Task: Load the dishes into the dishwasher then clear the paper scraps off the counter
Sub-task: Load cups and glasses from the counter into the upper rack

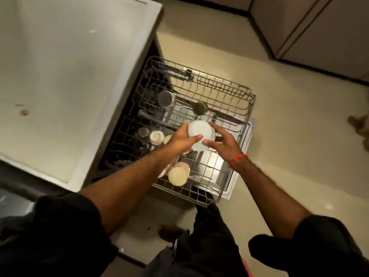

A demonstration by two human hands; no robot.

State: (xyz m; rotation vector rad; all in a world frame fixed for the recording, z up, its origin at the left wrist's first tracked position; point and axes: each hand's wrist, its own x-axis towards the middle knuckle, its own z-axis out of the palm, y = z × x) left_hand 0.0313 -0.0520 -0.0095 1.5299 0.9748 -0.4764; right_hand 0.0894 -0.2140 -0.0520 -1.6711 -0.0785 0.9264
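Left hand grip curled round white bowl, right hand fingers spread beside

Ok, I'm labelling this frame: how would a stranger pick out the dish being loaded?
Find the pulled-out dishwasher rack beside the counter. Above its middle, the left hand and right hand meet on a white bowl. Unlike the metal cups, it is held, not racked.

Dim, warm yellowish indoor light. Soft glare on the pale tabletop and on the steel panel under the dishwasher rack. Deep shadow inside the machine and over the dark sleeves at the bottom. Slight motion blur throughout, strongest at the hands. Wide-angle bending of straight lines toward the edges.
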